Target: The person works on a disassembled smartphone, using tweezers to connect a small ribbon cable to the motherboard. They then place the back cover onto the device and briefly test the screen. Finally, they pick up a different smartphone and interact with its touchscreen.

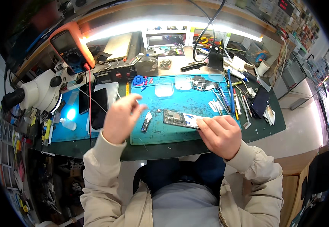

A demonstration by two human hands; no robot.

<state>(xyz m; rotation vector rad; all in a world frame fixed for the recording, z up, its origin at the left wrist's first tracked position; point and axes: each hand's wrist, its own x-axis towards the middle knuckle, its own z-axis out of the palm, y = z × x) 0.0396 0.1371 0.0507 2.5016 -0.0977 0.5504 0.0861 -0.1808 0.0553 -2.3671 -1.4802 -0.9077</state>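
Observation:
My right hand [220, 135] grips one end of an opened smartphone [175, 117], thumb below and fingers on top. The phone is tilted, its back off, with bare circuitry and a white panel showing. My left hand [121, 118] is raised over the left part of the blue work mat [164, 138]. Its thumb and forefinger are apart, slightly blurred, with nothing visible in them. Between the hands lies a small black piece with a white tip [146, 122]. A tiny part [158, 111] rests close to the phone's left end.
An orange multimeter [72, 53] stands at the back left, above a white microscope [39, 92]. Dark phones [98, 108] lie left of my left hand. Clear plastic boxes [164, 90] sit at the mat's far side. Screwdrivers and tweezers [225, 99] crowd the right, with a black cable [197, 49] hanging behind.

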